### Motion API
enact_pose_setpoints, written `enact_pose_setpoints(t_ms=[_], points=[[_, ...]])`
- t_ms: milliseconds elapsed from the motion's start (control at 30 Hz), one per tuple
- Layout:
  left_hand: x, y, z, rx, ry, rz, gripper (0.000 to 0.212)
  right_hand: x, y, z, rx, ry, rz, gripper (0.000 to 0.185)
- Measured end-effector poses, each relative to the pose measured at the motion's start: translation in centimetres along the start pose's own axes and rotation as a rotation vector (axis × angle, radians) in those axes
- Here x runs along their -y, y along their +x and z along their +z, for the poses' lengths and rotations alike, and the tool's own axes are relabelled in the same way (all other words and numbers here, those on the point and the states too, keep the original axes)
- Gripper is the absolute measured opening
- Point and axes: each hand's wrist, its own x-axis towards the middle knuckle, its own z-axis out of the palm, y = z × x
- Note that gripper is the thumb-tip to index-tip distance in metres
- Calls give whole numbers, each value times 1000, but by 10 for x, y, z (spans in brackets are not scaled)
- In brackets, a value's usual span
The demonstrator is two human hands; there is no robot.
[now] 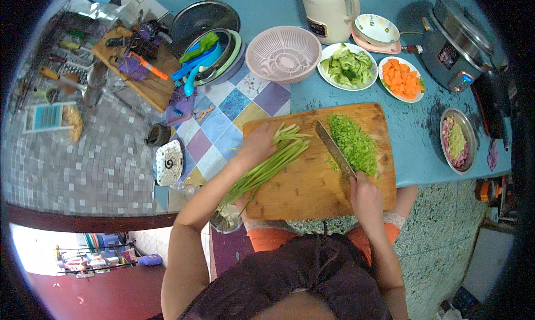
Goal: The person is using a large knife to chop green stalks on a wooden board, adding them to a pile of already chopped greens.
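My left hand (260, 143) is on a bunch of long green stalks (271, 166), near their pale cut ends. The bunch lies across the left side of a wooden cutting board (309, 194), its leafy ends hanging past the board's near left edge. In my right hand (366, 195) is the handle of a knife with a broad blade (334, 149), which points away and to the left. To the right of the blade lies a heap of finely chopped greens (353, 144). Bare wood shows between the stalks and the knife.
Behind the board stand a pink colander (284, 54), a plate of broccoli (347, 67) and a plate of orange carrot pieces (402, 81). A metal bowl (471, 146) with meat and a chopped pale-green topping is near the right edge. A cooker (455, 44) and a cream kettle (328, 12) stand farther back.
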Motion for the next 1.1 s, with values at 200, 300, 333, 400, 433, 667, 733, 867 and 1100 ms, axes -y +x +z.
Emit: enact_pose_setpoints(t_ms=[200, 300, 333, 400, 433, 667, 733, 867, 1100], points=[[2, -22, 34, -382, 237, 34, 52, 11, -3, 20, -113, -43, -69, 11], [-8, -23, 20, -127, -16, -129, 55, 13, -6, 24, -54, -120, -66, 9], [-6, -24, 18, -129, -18, -130, 55, 13, -7, 26, -54, -122, -68, 9], [-1, -24, 15, -61, -174, -142, 68, 13, -7, 28, -47, -171, -81, 13], [-2, -25, 17, -62, -175, -139, 68, 11, -8, 30, -49, -173, -80, 13], [-5, -23, 27, -58, 122, -63, 92, 13, -10, 33, -93, -177, -125, 5], [-7, -22, 29, -50, 89, -62, 93, 14, -11, 31, -64, -193, -105, 5], [-15, -23, 42, -31, 31, -65, 92, 15, -10, 31, -58, -141, -110, 5], [15, 21, 29, -127, -126, -129, 86, 10, -7, 37, -45, -123, -148, 5]])
